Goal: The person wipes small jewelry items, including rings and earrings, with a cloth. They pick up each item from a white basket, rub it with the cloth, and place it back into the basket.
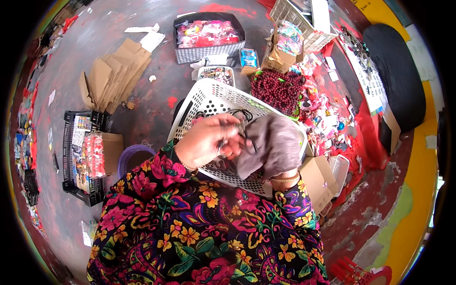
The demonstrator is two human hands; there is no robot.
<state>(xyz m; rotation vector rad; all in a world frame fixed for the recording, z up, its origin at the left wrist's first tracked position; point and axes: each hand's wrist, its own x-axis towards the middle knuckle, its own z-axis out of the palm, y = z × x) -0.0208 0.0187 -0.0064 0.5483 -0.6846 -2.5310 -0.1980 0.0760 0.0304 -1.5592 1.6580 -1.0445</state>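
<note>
My left hand point(204, 140) is raised over a white perforated plastic basket point(190, 107). Its fingers are curled in a pinch around a thin dark item point(244, 130), blurred and too small to name. Beside it, a grey-mauve cloth point(275, 145) is draped over my right hand, and the two hands almost meet. Only the wrist of the right hand point(285, 175) shows, with a gold bangle; the fingers are hidden under the cloth. Inside the basket lie black loops point(241, 114) and other small dark things, partly covered by my hands.
Dark red beads point(278, 90) are heaped beyond the basket, near a checked box of pink packets point(211, 52). Small coloured goods point(327, 109) spread to the right. Left are flattened cardboard point(114, 71), a black crate point(71, 156) and a purple tub point(130, 156). An open carton point(318, 183) stands right.
</note>
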